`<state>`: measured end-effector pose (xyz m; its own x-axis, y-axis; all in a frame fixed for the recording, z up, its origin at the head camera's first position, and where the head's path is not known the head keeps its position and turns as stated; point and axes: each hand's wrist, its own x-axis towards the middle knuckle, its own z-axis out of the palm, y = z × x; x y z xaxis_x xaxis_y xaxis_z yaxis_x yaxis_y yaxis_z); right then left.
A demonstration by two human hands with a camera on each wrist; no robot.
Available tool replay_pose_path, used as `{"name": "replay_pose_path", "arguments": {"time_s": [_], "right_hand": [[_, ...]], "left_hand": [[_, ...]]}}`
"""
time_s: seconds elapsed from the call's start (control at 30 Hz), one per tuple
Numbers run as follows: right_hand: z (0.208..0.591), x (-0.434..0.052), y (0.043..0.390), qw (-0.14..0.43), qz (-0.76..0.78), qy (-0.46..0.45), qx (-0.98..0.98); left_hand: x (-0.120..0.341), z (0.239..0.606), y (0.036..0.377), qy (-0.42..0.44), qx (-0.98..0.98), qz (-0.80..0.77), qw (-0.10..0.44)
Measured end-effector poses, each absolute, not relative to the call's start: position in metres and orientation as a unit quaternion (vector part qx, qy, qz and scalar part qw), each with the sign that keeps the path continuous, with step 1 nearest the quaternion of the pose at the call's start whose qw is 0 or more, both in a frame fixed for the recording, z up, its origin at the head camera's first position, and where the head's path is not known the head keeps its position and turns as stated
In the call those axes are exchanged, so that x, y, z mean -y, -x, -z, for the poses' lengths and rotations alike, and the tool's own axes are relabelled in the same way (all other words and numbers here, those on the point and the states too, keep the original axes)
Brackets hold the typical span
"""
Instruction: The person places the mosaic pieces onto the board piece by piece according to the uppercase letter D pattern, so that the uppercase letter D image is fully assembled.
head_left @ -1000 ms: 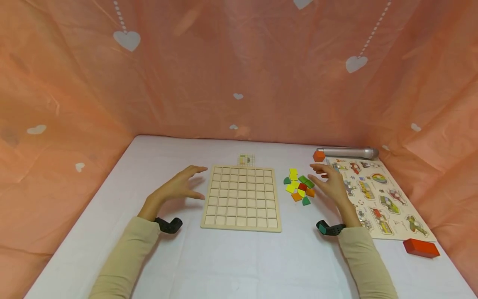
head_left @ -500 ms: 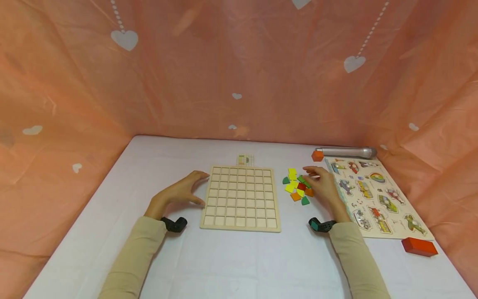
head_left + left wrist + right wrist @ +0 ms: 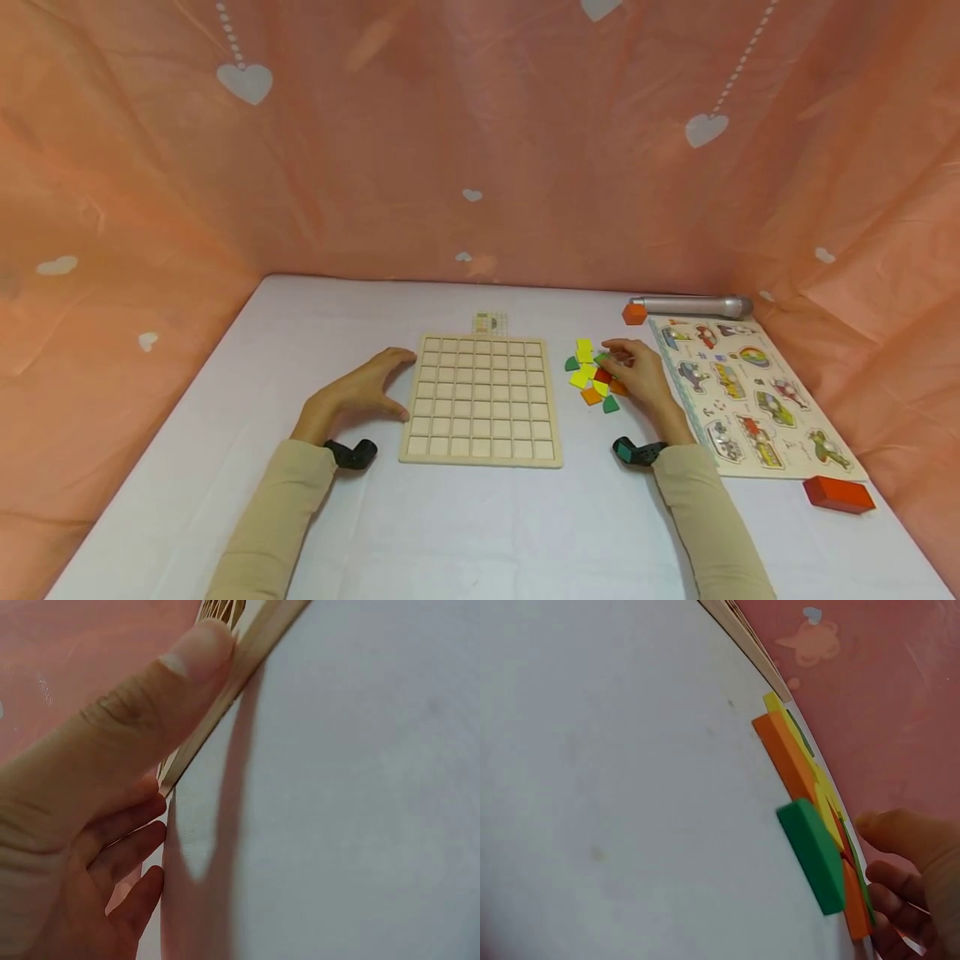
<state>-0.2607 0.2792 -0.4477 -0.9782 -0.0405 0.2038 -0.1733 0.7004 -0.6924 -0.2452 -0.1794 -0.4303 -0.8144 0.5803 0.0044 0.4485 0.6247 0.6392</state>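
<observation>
A square wooden grid board (image 3: 480,402) lies flat in the middle of the table. At its left side is my left hand (image 3: 367,387), thumb and fingers spread apart; in the left wrist view the thumb (image 3: 150,697) touches the board's edge. Right of the board lies a loose cluster of flat yellow, orange, red and green tiles (image 3: 591,397). Over its right part, my right hand (image 3: 641,375) reaches with bent fingers, a green tile (image 3: 602,358) showing between thumb and fingertips. The right wrist view shows the thumb (image 3: 904,836) close to the tiles; contact is unclear.
A small printed pattern card (image 3: 490,322) sits behind the board. To the right lie a picture puzzle board (image 3: 742,400), a silver microphone (image 3: 690,306), an orange-red cube (image 3: 634,314) and a red block (image 3: 838,494). Pink curtains (image 3: 480,150) enclose the table.
My right hand has moved left and down onto the green tiles. My left hand has shifted slightly down beside the board's left edge. The view has shifted a little.
</observation>
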Motion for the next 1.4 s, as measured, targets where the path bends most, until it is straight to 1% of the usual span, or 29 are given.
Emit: {"name": "replay_pose_path", "arguments": {"time_s": [0.17, 0.4, 0.63, 0.8, 0.97, 1.17, 1.4], "right_hand": [[0.447, -0.277, 0.261, 0.085, -0.364, -0.066, 0.925], [0.445, -0.276, 0.262, 0.085, -0.337, -0.07, 0.935], [0.447, -0.278, 0.264, 0.096, -0.317, -0.083, 0.94], [0.446, -0.279, 0.264, 0.085, -0.316, -0.075, 0.942], [0.442, -0.276, 0.265, 0.093, -0.332, -0.071, 0.936], [0.436, -0.259, 0.266, 0.124, -0.365, -0.099, 0.917], [0.423, -0.218, 0.273, 0.154, -0.408, -0.164, 0.885]], "left_hand": [[0.18, 0.43, 0.245, -0.282, -0.9, -0.316, 0.102], [0.177, 0.429, 0.245, -0.285, -0.908, -0.295, 0.089], [0.176, 0.429, 0.245, -0.292, -0.909, -0.285, 0.081], [0.176, 0.43, 0.246, -0.297, -0.906, -0.288, 0.086], [0.177, 0.431, 0.246, -0.296, -0.909, -0.282, 0.085], [0.176, 0.431, 0.245, -0.292, -0.909, -0.284, 0.085], [0.176, 0.43, 0.244, -0.287, -0.911, -0.285, 0.084]]}}
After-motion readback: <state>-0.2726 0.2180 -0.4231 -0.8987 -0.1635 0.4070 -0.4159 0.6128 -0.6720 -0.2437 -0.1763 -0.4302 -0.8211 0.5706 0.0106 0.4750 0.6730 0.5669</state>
